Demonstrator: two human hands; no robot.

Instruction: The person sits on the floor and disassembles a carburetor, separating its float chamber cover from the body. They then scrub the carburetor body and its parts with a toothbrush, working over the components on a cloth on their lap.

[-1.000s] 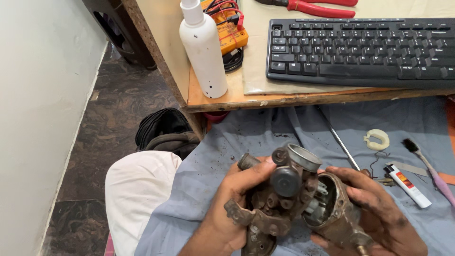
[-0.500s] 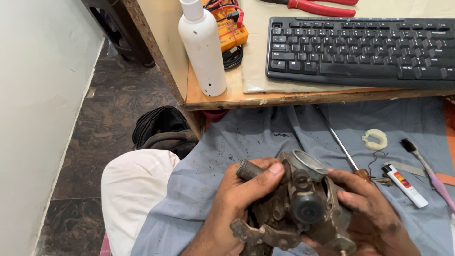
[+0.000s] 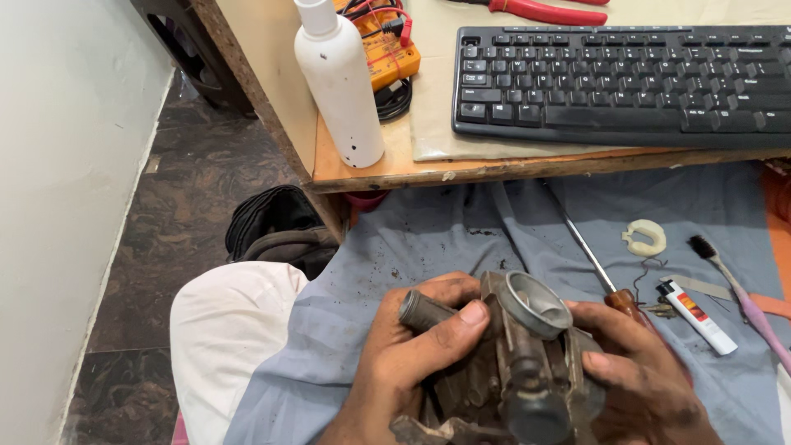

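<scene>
both hands hold a grimy metal carburetor [image 3: 511,363] low over the lap, above a blue-grey cloth [image 3: 461,239] spread there. the left hand [image 3: 404,363] wraps the body from the near side, its thumb pressed across the top beside a dark cylindrical stub that sticks out to the left; its grip is closed on the casting. the right hand [image 3: 643,379] cups the opposite side, fingers curled tight around it, so both grips are fully taken up by the one part. the round open throat of the carburetor faces up and slightly away. on the cloth to the right lie a long screwdriver [image 3: 585,247], a small white ring-shaped piece [image 3: 645,237], a white lighter [image 3: 696,317] and a small brush [image 3: 733,280]. the wooden worktop [image 3: 362,169] above carries a white plastic bottle [image 3: 338,78], an orange multimeter [image 3: 383,49], a black keyboard [image 3: 626,82] and red-handled pliers [image 3: 535,10]. this looks like turning and inspecting the part; any next move would call for freeing one hand while the other steadies it.
</scene>
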